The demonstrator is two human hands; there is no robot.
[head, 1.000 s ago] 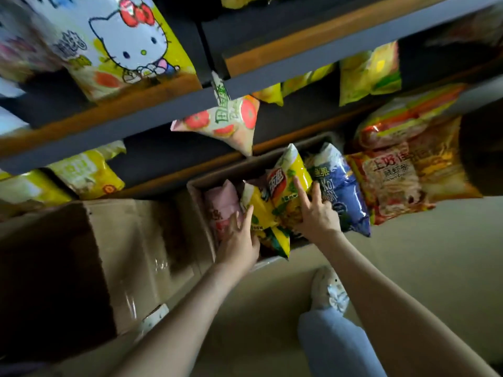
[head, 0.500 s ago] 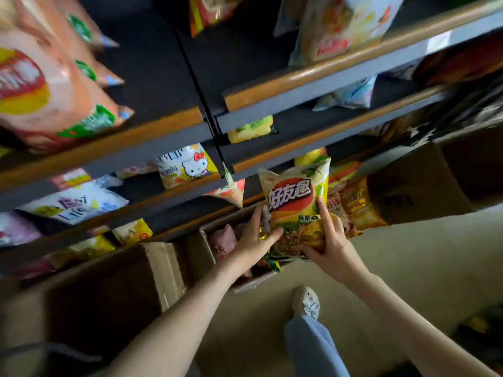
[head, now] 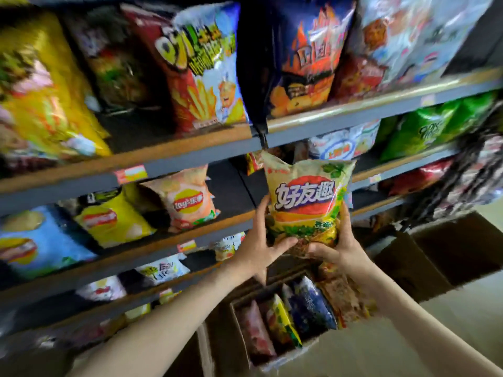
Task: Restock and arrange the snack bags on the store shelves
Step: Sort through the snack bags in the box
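Snack bag [head: 306, 202], yellow-green, upright in both our hands before the shelves [head: 190, 148].
We grip its lower part: our left hand [head: 261, 240] curls round the left edge with the thumb across the front, and our right hand [head: 341, 246] wraps the bottom right corner. Its top sits just under an upper shelf's front edge, above an open cardboard box [head: 285, 357] where more bags stand.

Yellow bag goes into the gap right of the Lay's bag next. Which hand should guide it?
Left, probably. Left hand and right hand both grip the yellow bag low, but the left is on the side facing the gap.
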